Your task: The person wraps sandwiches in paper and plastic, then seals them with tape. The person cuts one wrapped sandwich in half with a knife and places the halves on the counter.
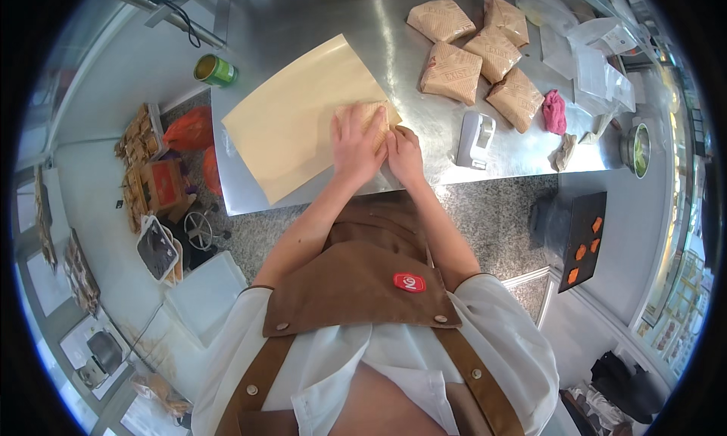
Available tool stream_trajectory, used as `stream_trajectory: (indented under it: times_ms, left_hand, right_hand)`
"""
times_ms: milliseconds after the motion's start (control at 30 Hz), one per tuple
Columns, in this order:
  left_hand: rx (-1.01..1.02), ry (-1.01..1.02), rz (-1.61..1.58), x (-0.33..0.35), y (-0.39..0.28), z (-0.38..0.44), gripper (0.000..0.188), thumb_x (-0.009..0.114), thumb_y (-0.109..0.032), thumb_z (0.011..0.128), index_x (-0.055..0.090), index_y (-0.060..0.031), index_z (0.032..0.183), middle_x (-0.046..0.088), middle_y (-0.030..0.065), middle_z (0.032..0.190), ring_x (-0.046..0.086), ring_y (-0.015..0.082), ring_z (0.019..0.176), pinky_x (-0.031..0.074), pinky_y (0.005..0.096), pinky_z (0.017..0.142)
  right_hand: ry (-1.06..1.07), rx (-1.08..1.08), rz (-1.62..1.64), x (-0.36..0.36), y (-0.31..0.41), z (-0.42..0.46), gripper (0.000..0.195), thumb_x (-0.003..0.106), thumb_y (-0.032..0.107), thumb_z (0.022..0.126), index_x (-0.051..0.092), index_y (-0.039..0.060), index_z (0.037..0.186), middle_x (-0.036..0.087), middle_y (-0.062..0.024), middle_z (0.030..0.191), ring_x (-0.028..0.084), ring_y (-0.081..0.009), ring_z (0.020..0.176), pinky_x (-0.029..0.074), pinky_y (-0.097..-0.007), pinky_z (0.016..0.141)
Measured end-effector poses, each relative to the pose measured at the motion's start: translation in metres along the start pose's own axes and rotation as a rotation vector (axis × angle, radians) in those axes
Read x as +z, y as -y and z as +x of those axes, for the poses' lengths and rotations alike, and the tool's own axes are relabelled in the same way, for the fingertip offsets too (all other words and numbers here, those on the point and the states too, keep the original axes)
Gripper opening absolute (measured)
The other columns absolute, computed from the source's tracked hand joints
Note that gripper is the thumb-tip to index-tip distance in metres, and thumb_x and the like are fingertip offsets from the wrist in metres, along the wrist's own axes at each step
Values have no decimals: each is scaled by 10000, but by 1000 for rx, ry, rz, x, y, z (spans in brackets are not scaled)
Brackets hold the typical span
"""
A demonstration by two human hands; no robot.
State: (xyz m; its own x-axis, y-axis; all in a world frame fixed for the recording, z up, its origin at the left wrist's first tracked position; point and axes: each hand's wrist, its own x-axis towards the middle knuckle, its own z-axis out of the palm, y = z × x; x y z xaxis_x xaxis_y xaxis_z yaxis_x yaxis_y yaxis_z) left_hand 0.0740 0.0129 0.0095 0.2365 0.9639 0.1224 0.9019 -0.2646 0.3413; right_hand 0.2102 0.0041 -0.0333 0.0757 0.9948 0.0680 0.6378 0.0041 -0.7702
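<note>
A large sheet of tan wrapping paper [295, 112] lies on the steel table in front of me. My left hand [358, 146] is spread palm down over a small squarish tan packet [377, 116] at the sheet's right side. The packet's surface looks faintly patterned, and its contents are hidden. Close beside it, my right hand [405, 155] has its fingers curled at the packet's lower right edge, by the paper's corner. Exactly what those fingertips pinch is hard to see. A white tape dispenser [476, 141] stands to the right of my hands.
Several wrapped paper packets [451, 72] bearing print lie at the back right. Near them are a pink cloth [554, 112], clear plastic bags [596, 61] and a metal bowl [640, 151] with green leaves. A green tin can [216, 71] sits at the table's left edge [218, 152].
</note>
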Motion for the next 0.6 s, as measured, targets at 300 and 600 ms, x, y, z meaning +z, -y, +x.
stream_trajectory:
  times_ms: [300, 600]
  left_hand:
    - [105, 25, -35, 5, -2, -13, 709, 638, -337, 907, 376, -143, 1537, 284, 107, 1620, 226, 274, 1511, 153, 504, 1226]
    - [247, 116, -35, -5, -7, -25, 705, 655, -242, 897, 368, -100, 1525, 359, 50, 1590, 283, 201, 1492, 177, 451, 1233]
  right_hand:
    - [-491, 295, 32, -111, -33, -42, 194, 564, 73, 972, 633, 17, 1144, 586, -127, 1031, 596, -224, 848, 496, -349, 692]
    - [-382, 775, 822, -145, -84, -36, 101, 636, 128, 969, 605, 49, 1023, 586, -26, 867, 534, -119, 756, 494, -302, 742]
